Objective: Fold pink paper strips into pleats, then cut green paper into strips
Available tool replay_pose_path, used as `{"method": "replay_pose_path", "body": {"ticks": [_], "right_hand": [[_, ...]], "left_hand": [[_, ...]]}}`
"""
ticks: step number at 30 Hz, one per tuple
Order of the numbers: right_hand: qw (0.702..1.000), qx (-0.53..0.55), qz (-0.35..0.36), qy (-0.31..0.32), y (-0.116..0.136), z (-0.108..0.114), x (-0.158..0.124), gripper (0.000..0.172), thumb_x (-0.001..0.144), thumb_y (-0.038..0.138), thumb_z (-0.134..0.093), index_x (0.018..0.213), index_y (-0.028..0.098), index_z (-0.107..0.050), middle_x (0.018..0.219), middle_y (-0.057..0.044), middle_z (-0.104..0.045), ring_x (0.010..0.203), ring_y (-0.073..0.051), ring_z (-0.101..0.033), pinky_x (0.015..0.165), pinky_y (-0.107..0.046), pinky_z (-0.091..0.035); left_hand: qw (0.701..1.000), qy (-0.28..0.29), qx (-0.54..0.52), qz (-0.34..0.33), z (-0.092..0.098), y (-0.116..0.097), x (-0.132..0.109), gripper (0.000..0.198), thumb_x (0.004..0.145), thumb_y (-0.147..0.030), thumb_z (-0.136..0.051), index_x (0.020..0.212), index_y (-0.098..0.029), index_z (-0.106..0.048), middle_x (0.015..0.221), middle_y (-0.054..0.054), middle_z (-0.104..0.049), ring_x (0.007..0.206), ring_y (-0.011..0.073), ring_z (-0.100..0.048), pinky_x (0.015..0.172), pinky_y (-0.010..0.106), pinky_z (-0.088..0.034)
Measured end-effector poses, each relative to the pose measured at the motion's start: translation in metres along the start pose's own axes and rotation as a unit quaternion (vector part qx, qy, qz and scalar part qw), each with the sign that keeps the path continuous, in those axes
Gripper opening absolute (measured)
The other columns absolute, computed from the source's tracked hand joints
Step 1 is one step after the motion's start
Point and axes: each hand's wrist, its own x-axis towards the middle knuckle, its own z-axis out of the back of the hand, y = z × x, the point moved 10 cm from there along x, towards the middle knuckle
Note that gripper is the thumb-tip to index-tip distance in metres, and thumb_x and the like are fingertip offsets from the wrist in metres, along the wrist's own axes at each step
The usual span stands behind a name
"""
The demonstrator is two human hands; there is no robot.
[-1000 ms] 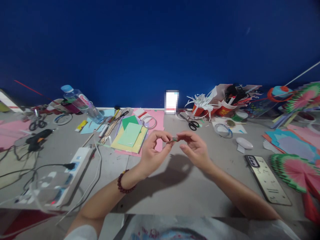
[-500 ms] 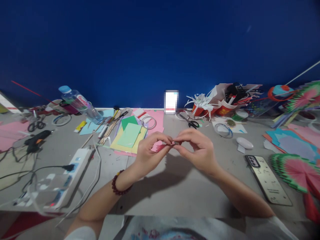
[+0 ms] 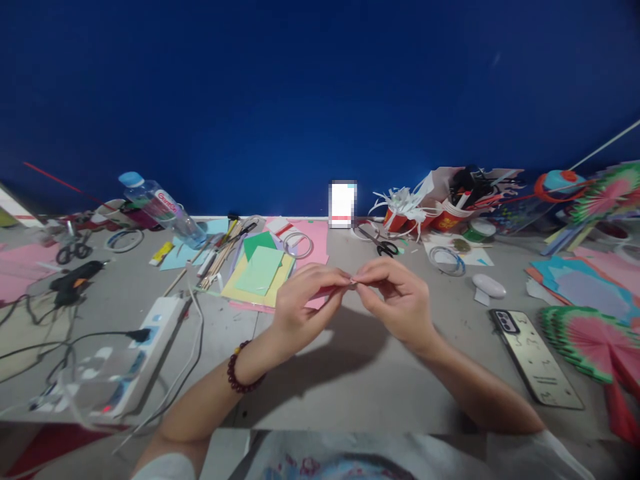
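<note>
Above the grey table [image 3: 350, 380], my left hand [image 3: 300, 303] and my right hand [image 3: 395, 297] meet at their fingertips. Both pinch a small folded red paper piece [image 3: 327, 291], which is mostly hidden by the fingers. A dark bead bracelet [image 3: 240, 370] circles my left wrist. Behind the hands lies a stack of coloured paper sheets [image 3: 260, 270], green on yellow on pink.
A phone [image 3: 535, 360] lies at the right, beside pink and green folded paper fans [image 3: 590, 340]. Black scissors [image 3: 383, 245] and red cups [image 3: 440, 217] stand at the back. A power strip with cables [image 3: 140, 347], a glue gun [image 3: 75, 277] and a water bottle [image 3: 160, 207] occupy the left.
The hands have closed in on each other and dropped slightly. The small piece between the fingertips now shows red paper, held tighter in both pinches.
</note>
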Motion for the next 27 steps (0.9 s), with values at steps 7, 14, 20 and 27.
{"method": "replay_pose_path", "body": {"ticks": [7, 14, 20, 27], "right_hand": [[0.997, 0.036, -0.067, -0.016, -0.009, -0.001, -0.003, 0.011, 0.078, 0.014, -0.066, 0.081, 0.023, -0.072, 0.081, -0.003, -0.069, 0.075, -0.014, -0.066, 0.065, -0.025, -0.06], [0.993, 0.079, -0.084, -0.028, -0.011, 0.0, -0.009, 0.003, 0.077, 0.019, -0.069, 0.078, 0.021, -0.069, 0.079, -0.003, -0.065, 0.074, -0.014, -0.065, 0.065, -0.027, -0.061], [0.989, 0.114, -0.097, -0.017, -0.013, -0.004, -0.011, 0.01, 0.078, 0.013, -0.066, 0.081, 0.023, -0.069, 0.082, -0.001, -0.064, 0.077, -0.012, -0.064, 0.067, -0.023, -0.059], [0.974, 0.174, -0.142, -0.01, -0.025, -0.008, -0.011, 0.003, 0.076, 0.021, -0.07, 0.079, 0.022, -0.069, 0.083, 0.0, -0.063, 0.079, -0.012, -0.064, 0.074, -0.029, -0.062]], "left_hand": [[0.994, -0.048, 0.085, -0.052, 0.007, -0.013, -0.001, 0.021, 0.081, -0.004, -0.061, 0.093, -0.02, -0.066, 0.082, 0.003, -0.062, 0.077, 0.0143, -0.06, 0.068, 0.028, -0.051], [0.988, -0.052, 0.111, -0.094, 0.003, -0.021, -0.006, 0.024, 0.08, -0.005, -0.061, 0.099, -0.019, -0.066, 0.082, 0.004, -0.065, 0.074, 0.0146, -0.062, 0.066, 0.028, -0.053], [0.98, -0.072, 0.144, -0.119, 0.004, -0.026, -0.009, 0.025, 0.077, -0.003, -0.064, 0.096, -0.02, -0.064, 0.081, 0.004, -0.069, 0.075, 0.0155, -0.064, 0.068, 0.029, -0.054], [0.974, -0.068, 0.168, -0.134, 0.003, -0.024, -0.011, 0.022, 0.08, -0.006, -0.061, 0.097, -0.021, -0.065, 0.081, 0.004, -0.07, 0.074, 0.0149, -0.066, 0.066, 0.027, -0.053]]}}
